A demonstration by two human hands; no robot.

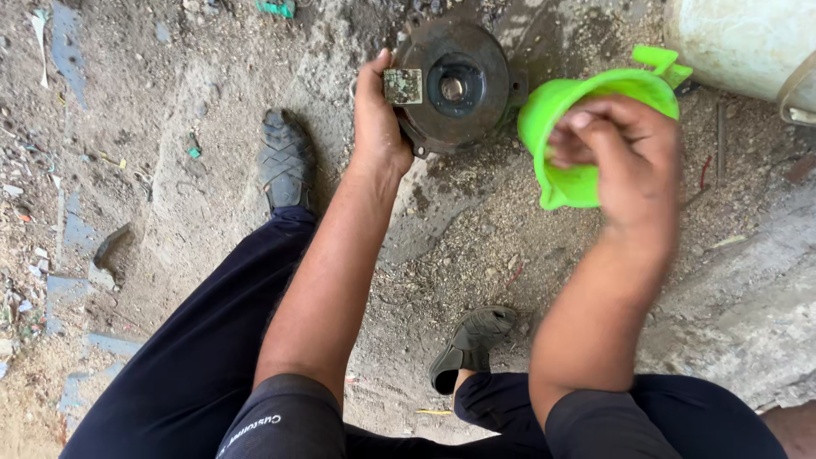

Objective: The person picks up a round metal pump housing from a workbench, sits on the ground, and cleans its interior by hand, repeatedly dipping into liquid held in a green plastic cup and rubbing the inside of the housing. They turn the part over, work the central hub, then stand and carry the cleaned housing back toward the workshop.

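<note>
Entry, nearest first.

Dark trousers [187,365], knees spread in a squat; black sandals [285,161] planted on gritty dirt ground [476,246].

Left forearm runs straight up from the knee, wrist slightly bent. Left hand [376,119] grips the left rim of a round, rusty metal housing [455,85], fingers curled behind the edge, thumb laid along the front beside a small square corroded plate [403,86]. The housing stands on its edge on the ground, tilted toward the camera, its central bore visible.

Right forearm rises from the other knee and angles inward. Right hand [625,161] is closed around a bright green plastic mug [586,110], fingers wrapped over its rim and side; the mug is tipped, mouth toward the housing, just beside its right edge. Whether it holds any liquid cannot be told.

Handling note, as a judgement: keep the left grip firm so the housing does not roll, and bring the mug's lip close over the face and tilt it slowly to limit splashing.

Farthest: pale drum [748,42], upper right.
</note>
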